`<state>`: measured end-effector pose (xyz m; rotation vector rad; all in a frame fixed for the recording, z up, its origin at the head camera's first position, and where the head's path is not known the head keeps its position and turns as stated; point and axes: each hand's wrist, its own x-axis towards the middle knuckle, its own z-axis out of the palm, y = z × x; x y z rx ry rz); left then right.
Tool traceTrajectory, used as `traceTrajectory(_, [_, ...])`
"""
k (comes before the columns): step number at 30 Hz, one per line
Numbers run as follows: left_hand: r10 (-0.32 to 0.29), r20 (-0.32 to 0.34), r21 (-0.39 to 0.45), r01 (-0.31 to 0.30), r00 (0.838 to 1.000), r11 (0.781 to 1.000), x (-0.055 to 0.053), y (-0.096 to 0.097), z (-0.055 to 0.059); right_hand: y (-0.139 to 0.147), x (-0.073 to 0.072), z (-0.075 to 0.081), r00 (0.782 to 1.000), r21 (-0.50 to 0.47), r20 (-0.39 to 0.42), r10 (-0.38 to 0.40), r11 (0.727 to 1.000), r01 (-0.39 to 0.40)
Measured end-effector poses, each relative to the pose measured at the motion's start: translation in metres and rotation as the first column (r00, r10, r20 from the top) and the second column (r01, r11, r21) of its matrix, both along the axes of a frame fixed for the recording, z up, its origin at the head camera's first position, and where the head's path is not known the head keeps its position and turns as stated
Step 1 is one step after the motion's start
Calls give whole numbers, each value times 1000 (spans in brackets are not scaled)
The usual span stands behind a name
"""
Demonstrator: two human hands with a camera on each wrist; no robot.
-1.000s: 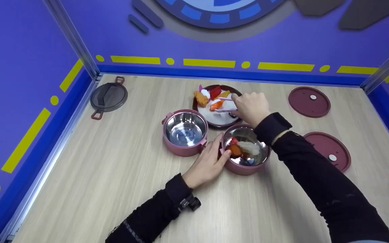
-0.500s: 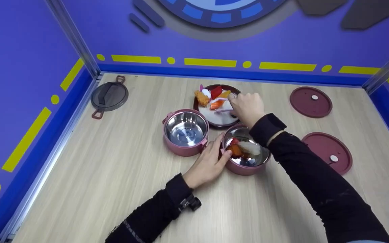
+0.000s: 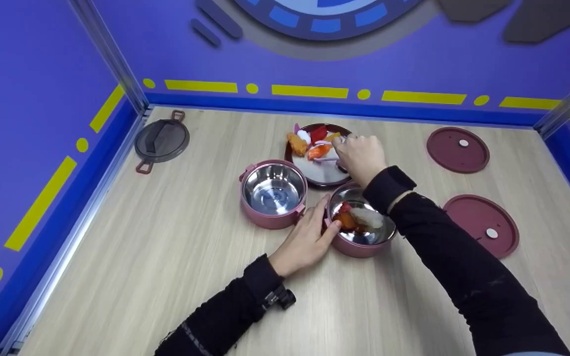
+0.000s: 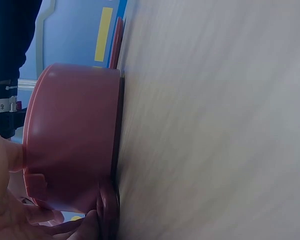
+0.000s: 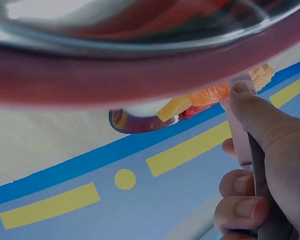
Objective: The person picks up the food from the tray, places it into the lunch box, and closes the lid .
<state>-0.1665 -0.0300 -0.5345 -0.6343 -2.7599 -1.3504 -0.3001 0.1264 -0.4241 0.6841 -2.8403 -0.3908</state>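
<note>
My right hand [image 3: 361, 157] holds tongs with pale pink tips [image 5: 240, 132] over the dark-rimmed plate [image 3: 317, 173]. The tips lie on either side of an orange food piece [image 3: 316, 152]; the right wrist view shows it against them. My left hand [image 3: 301, 244] grips the near-left side of a pink steel-lined container [image 3: 359, 250], thumb over the rim. Inside it lie a brown piece [image 3: 347, 220], a whitish piece [image 3: 368, 217] and a small red piece. Its far right part is hidden by my right sleeve.
A second pink container [image 3: 272, 198] stands bare inside, just left of my left hand. Fried-looking, red and white pieces share the plate. Two maroon lids [image 3: 455, 158] lie at the right, one partly under my sleeve. A grey lid with handles [image 3: 161, 141] lies far left.
The tongs' tips have drawn together around the orange piece, and my right hand has shifted slightly left. My left hand stays on the container.
</note>
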Motion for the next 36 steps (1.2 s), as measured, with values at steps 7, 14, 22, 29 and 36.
traceTrajectory(7, [-14,-5,-11,14,1000,1000,5,0,16,0,-1,-3,1000,8,-13,16,1000,-16])
traceTrajectory(14, [24,-70,-40,-27,997,999,-12,4,-32,-1,0,-2,999,18,-34,31,999,-30])
traceTrajectory(22, [4,-31,-19,-5,1000,1000,-1,0,-3,4,2,0,998,-26,-45,33,999,-34])
traceTrajectory(29, [3,-19,8,-2,1000,1000,-2,-1,-6,6,6,10,999,-26,33,-20,999,21])
traceTrajectory(36, [-17,20,-4,17,1000,1000,8,-3,24,10,10,19,993,-68,105,-62,995,70])
